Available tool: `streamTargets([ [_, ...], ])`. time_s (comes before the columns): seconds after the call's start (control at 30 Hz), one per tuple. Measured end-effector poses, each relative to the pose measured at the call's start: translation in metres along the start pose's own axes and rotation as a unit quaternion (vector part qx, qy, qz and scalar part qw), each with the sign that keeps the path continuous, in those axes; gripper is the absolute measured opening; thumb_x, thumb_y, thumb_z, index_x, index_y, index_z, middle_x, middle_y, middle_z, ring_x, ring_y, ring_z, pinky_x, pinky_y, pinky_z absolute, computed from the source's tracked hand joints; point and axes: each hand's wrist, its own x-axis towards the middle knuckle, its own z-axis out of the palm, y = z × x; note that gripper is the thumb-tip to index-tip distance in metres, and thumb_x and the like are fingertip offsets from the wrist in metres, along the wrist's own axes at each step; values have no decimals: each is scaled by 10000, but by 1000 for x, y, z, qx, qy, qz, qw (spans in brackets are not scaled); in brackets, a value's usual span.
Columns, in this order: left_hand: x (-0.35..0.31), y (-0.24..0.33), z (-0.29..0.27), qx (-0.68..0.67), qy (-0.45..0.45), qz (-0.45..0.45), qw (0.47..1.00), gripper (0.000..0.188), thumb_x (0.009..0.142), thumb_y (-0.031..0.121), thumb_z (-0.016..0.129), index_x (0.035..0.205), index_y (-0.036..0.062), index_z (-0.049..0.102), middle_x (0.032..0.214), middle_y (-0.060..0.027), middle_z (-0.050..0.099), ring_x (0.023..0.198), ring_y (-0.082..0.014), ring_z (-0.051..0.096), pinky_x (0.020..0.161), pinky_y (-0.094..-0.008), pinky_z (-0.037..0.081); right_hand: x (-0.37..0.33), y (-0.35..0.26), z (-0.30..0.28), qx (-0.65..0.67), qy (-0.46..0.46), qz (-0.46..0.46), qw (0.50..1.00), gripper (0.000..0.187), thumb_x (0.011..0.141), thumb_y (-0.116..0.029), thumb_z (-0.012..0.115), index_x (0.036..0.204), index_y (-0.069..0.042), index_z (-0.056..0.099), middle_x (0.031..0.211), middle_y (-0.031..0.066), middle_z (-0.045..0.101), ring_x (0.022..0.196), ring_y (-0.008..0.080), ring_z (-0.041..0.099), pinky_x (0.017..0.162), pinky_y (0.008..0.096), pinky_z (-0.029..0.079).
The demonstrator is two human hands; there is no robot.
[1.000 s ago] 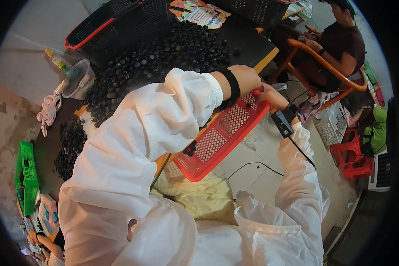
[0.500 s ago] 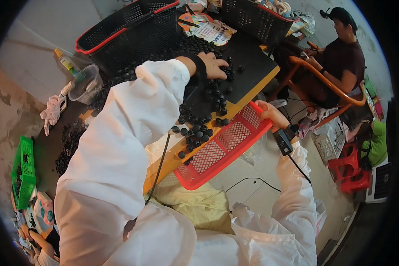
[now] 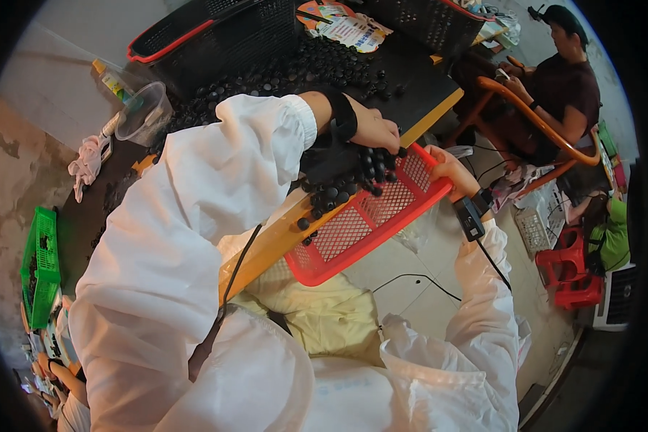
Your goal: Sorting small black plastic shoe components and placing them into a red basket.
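Note:
Many small black round caps (image 3: 331, 193) lie heaped along the table's wooden front edge. Over them my left hand (image 3: 373, 131) bends downward, fingers curled together against a bunch of caps; its fingertips are partly hidden. Just below the edge is a red mesh basket (image 3: 306, 273), tilted, its far side tucked against the table. My right hand (image 3: 450, 169) grips the basket's right end, fingers closed round the rim. Several caps sit at or over the lip above the basket. A black wristband (image 3: 340, 115) is on my left wrist, and a small black device (image 3: 470, 218) with a cable on my right.
Behind the caps stands a large black crate (image 3: 216, 54) with a red rim. A clear plastic tub (image 3: 144, 115) and a green basket (image 3: 42, 266) are at the left. Another person (image 3: 572, 86) sits at the right by an orange-framed chair (image 3: 540, 119); red stools (image 3: 565, 259) stand beyond.
My left hand has come from the middle of the table toward the front edge, its fingers now curled, drawing caps toward the basket. My right hand still holds the basket.

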Motion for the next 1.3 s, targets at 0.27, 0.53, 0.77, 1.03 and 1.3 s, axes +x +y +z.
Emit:
streamTargets([
  [0.27, -80, -19, -14, -147, 131, -68, 978, 630, 841, 385, 603, 1386, 114, 440, 1342, -150, 450, 1190, -270, 476, 932, -358, 465, -5, 9, -3, 16, -13, -16, 1000, 327, 634, 45, 511, 950, -38, 502, 914, 33, 557, 848, 115, 568, 755, 210, 462],
  [0.53, -141, -35, 41, 39, 46, -274, 960, 1245, 549, 267, 857, 1515, 166, 78, 1376, -219, 313, 1210, -402, 469, 937, -413, 463, -4, 7, -3, 25, -17, -5, 1000, 381, 625, 54, 503, 994, -41, 501, 943, 29, 589, 868, 111, 591, 802, 219, 472],
  [0.77, -105, -34, 53, 28, 116, -271, 955, 1210, 493, 116, 837, 1490, 179, 154, 1294, -219, 336, 994, -357, 593, 733, -396, 538, 0, 8, 0, 20, -11, -11, 1000, 374, 616, 42, 512, 982, -40, 510, 943, 31, 594, 870, 115, 592, 817, 217, 469],
  [1.03, -90, -17, 48, -5, 98, -230, 968, 1045, 531, 133, 827, 1414, 146, 269, 1249, -196, 353, 942, -334, 579, 767, -370, 523, 3, 12, 9, 21, -21, -15, 999, 315, 654, 11, 546, 963, -34, 508, 934, 43, 580, 867, 124, 590, 803, 242, 492],
  [1.3, -87, 2, 57, -34, 104, -127, 986, 846, 599, 159, 780, 1338, 109, 371, 1237, -165, 364, 999, -321, 558, 814, -367, 502, 2, 13, 15, 15, -16, -3, 1000, 338, 641, 21, 534, 976, -22, 512, 946, 53, 579, 871, 144, 589, 820, 252, 492],
])
